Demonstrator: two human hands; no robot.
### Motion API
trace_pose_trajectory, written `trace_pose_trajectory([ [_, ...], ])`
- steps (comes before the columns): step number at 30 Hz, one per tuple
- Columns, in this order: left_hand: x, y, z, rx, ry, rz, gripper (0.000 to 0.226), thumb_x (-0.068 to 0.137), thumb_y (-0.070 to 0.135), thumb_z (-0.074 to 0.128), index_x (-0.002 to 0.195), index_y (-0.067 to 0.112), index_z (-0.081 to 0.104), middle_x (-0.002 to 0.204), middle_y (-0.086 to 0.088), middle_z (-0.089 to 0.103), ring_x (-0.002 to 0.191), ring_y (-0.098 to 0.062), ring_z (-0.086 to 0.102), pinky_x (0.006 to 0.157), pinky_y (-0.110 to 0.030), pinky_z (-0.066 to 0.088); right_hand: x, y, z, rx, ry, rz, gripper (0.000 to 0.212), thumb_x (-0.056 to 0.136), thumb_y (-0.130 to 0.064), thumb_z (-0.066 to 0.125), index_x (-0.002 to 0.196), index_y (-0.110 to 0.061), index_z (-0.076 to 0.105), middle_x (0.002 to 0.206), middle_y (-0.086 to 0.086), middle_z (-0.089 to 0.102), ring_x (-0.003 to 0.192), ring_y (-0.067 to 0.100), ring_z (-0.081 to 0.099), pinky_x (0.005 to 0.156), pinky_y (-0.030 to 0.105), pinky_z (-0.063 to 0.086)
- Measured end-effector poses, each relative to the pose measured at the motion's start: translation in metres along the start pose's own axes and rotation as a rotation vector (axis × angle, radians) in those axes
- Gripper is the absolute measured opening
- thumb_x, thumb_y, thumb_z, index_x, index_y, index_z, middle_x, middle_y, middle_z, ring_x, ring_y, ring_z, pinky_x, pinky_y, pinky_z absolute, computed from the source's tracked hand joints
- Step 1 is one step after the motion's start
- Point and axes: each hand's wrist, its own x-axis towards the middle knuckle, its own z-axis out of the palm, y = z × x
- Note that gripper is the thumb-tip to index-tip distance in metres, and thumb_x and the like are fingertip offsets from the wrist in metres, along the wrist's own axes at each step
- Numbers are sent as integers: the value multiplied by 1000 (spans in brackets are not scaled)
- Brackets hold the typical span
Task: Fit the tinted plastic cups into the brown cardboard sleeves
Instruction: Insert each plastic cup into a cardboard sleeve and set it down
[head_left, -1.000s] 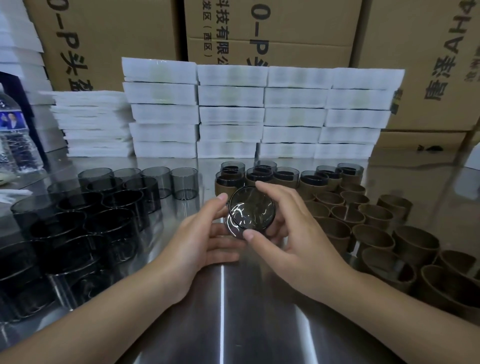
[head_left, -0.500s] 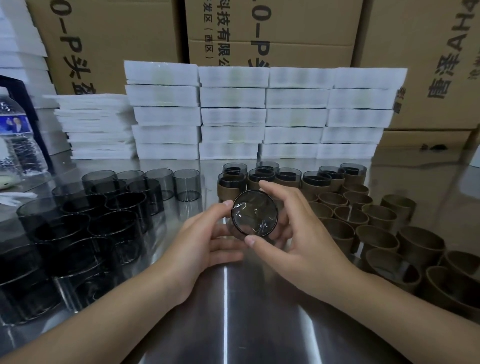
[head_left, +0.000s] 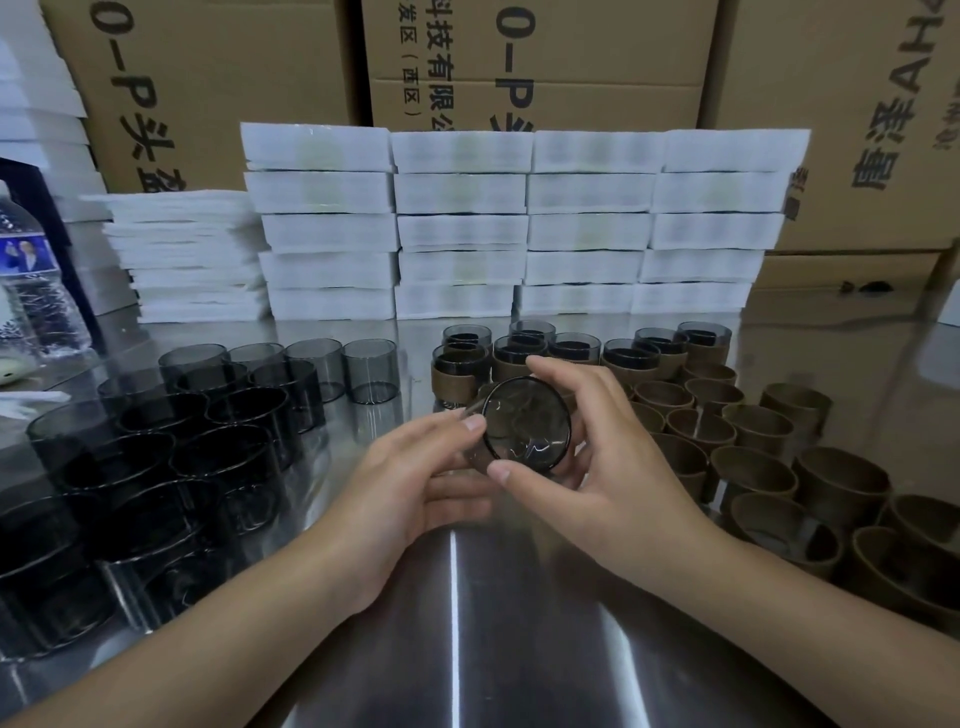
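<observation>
A tinted plastic cup (head_left: 525, 423) is held tipped on its side above the steel table, its round base facing me. My right hand (head_left: 597, 457) grips it, thumb under the rim and fingers over the top. My left hand (head_left: 415, 478) holds its left side with thumb and fingers; a brown sleeve around the cup is barely visible behind the fingers. Several bare tinted cups (head_left: 197, 431) stand at the left. Empty brown cardboard sleeves (head_left: 758, 457) stand at the right. Sleeved cups (head_left: 519, 353) form a row behind my hands.
Stacks of white foam trays (head_left: 519, 228) line the back of the table, with large cardboard boxes (head_left: 519, 62) behind them. A water bottle (head_left: 31, 280) stands at the far left. The shiny steel table (head_left: 467, 623) reflects light in front of me.
Both hands have lifted the cup slightly up and away from me, and it has turned a little. The grip is the same.
</observation>
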Motion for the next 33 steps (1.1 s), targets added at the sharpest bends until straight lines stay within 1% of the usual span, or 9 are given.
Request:
trace_pose_trajectory([
  [3, 0, 0, -1, 11, -67, -21, 45, 72, 28, 73, 112, 7, 68, 105, -24, 71, 80, -25, 72, 77, -36, 61, -1, -3, -1, -18, 0, 6, 71, 68, -53, 68, 133, -43, 42, 123, -33, 35, 116, -13, 44, 93, 13, 42],
  [5, 1, -1, -1, 5, -114, -46, 52, 75, 35, 60, 116, 4, 67, 106, -22, 72, 86, -28, 72, 86, -40, 57, 0, -6, -1, -15, 7, 6, 69, 66, -53, 70, 130, -43, 45, 121, -33, 36, 115, -12, 45, 92, 10, 41],
  [8, 1, 0, -2, -23, -136, -63, 52, 74, 35, 58, 113, 2, 68, 104, -22, 72, 84, -28, 72, 80, -36, 60, 0, -8, -2, -3, 20, 9, 65, 64, -54, 71, 124, -44, 47, 118, -29, 39, 114, -10, 47, 92, 10, 42],
  [12, 0, 1, -1, -56, -156, -78, 41, 72, 30, 58, 102, 5, 72, 96, -22, 74, 74, -26, 73, 64, -29, 60, 0, -11, -4, -2, 28, 24, 61, 58, -67, 65, 113, -49, 46, 114, -29, 40, 110, -10, 48, 88, 5, 40],
  [14, -1, 2, -1, -70, -163, -88, 45, 71, 28, 57, 106, 3, 70, 96, -23, 73, 71, -26, 73, 60, -28, 59, 0, -13, -5, -9, 35, 30, 56, 57, -69, 63, 107, -52, 44, 113, -29, 40, 108, -9, 49, 86, 5, 40],
  [18, -2, 2, -1, -71, -178, -98, 51, 69, 29, 56, 111, 1, 65, 91, -24, 73, 69, -26, 73, 59, -29, 59, 0, -15, -6, -32, 44, 26, 52, 55, -71, 63, 100, -51, 44, 110, -27, 42, 105, -8, 51, 83, 6, 41],
  [25, -3, 2, -1, -21, -262, -53, 35, 63, 33, 64, 90, 14, 78, 82, -17, 73, 72, -25, 74, 61, -27, 58, 0, -17, -7, -17, 80, 49, 51, 55, -70, 64, 95, -42, 47, 104, -25, 46, 100, -5, 54, 78, 10, 44],
  [30, -3, 2, -1, -5, -279, -48, 40, 59, 43, 65, 86, 16, 77, 79, -16, 72, 73, -26, 74, 60, -28, 58, 0, -17, -5, -36, 104, 62, 54, 53, -72, 63, 92, -37, 48, 101, -25, 46, 96, -3, 54, 76, 12, 43],
  [33, -4, 2, -1, 14, -305, -47, 31, 61, 44, 64, 79, 23, 77, 83, -16, 73, 80, -28, 74, 61, -26, 57, 0, -16, -5, -46, 117, 82, 54, 52, -74, 62, 90, -38, 47, 98, -26, 47, 93, -3, 54, 74, 15, 43],
])
